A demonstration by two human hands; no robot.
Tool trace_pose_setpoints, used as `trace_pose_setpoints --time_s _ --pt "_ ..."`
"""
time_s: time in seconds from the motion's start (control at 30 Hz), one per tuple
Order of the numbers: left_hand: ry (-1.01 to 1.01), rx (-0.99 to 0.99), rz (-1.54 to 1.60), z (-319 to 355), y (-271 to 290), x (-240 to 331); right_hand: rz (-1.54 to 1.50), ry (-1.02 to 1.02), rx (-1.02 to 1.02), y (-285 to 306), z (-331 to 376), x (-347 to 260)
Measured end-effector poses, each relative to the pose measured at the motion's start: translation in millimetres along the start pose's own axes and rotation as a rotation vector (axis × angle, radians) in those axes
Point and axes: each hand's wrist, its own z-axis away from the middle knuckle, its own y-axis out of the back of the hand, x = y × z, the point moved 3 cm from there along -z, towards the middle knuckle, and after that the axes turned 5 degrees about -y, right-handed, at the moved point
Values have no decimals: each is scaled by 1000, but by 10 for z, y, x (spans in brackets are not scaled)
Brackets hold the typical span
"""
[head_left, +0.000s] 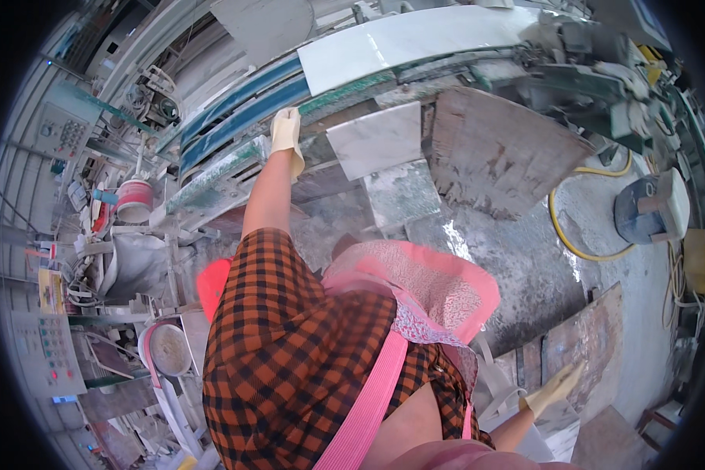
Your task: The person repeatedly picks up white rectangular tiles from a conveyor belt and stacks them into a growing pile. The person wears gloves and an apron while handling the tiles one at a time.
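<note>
My left hand (287, 131), in a cream glove, is stretched out to the edge of a roller-table frame (345, 94) with green and blue rails. Its fingers are curled closed against that edge; what lies under them, if anything, is hidden. A glossy white slab (415, 39) rests on the frame just beyond and to the right. My right hand (558, 388), also gloved, is low at the right with its fingers stretched out. It is nearest to a worn brown board (587, 337); I cannot tell whether it touches it.
A white marbled panel (376, 139) and a brown board (501, 153) lean against the frame. At the right stand a dark bucket (638, 207) and a yellow hose (560, 227). Left are a pink-and-white bucket (135, 200), a round container (169, 349) and a control panel (48, 352).
</note>
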Motion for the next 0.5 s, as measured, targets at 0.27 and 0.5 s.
trace_pose_setpoints --time_s 0.27,0.5 --pt "-102 -177 -238 -1818 -1265 -149 -39 -331 -263 -667 1698 -1635" --pt "-161 -390 -372 -2443 -1811 70 -115 -667 -257 -204 2468 -2379"
